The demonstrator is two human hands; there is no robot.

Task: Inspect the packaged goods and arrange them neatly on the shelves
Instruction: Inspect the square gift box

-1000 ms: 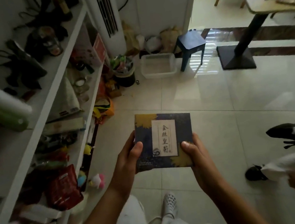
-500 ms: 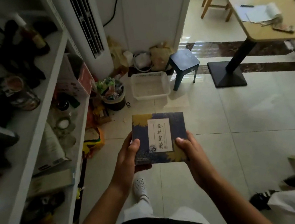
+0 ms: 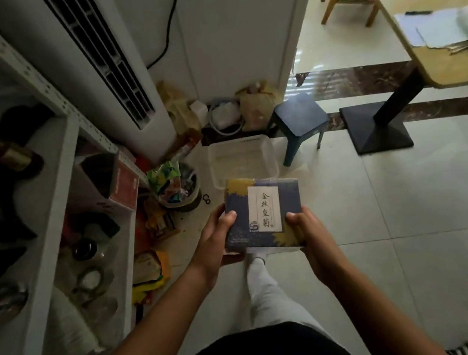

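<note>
I hold a flat dark blue box (image 3: 262, 200) with gold flower corners and a white label of Chinese characters, face up, in front of my waist. My left hand (image 3: 215, 243) grips its lower left edge, thumb on top. At the lower right corner my right hand (image 3: 310, 233) grips the box the same way. The white shelf unit (image 3: 53, 229) runs along my left, its boards crowded with dark bottles, jars, bags and a red-sided carton (image 3: 118, 182).
A tall white air conditioner (image 3: 102, 75) stands past the shelf end. On the tiled floor ahead sit a small bin of wrappers (image 3: 177, 184), a clear plastic basket (image 3: 241, 158), a blue stool (image 3: 299, 122) and bags against the wall. A wooden table (image 3: 440, 42) on a black pedestal is at right.
The view has swung up and along the shelf toward the air conditioner. The box stays level in both hands. Another person's shoes at the right have left the frame.
</note>
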